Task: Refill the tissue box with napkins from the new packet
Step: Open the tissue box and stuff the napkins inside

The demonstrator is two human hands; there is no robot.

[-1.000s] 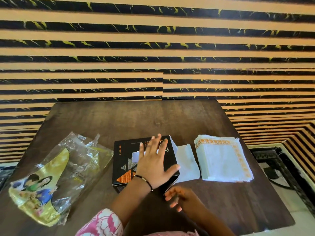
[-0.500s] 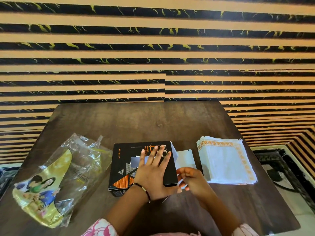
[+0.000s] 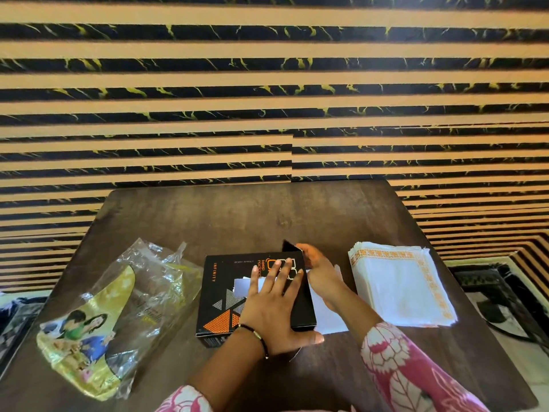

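— Box (image 3: pixel 237 295) position? Centre of table (image 3: pixel 267 215), pinned flat under left hand (image 3: pixel 271 310), fingers spread wide.
— Right hand (image 3: pixel 322 275)? Pinching black end flap (image 3: pixel 289 247), probably opening it for napkins (image 3: pixel 398 288) stacked just beside.

Bench (image 3: pixel 252 215): dark wood grain, matt, lower centre. Tissue box (image 3: pixel 225 295): black printed card, slight sheen, centre. Napkins (image 3: pixel 398 289): white soft paper, orange printed border, right. Packet (image 3: pixel 118 316): clear crinkled plastic film, glossy, yellow print, lower left. Sleeve (image 3: pixel 416 379): printed floral cloth, matt, lower right.
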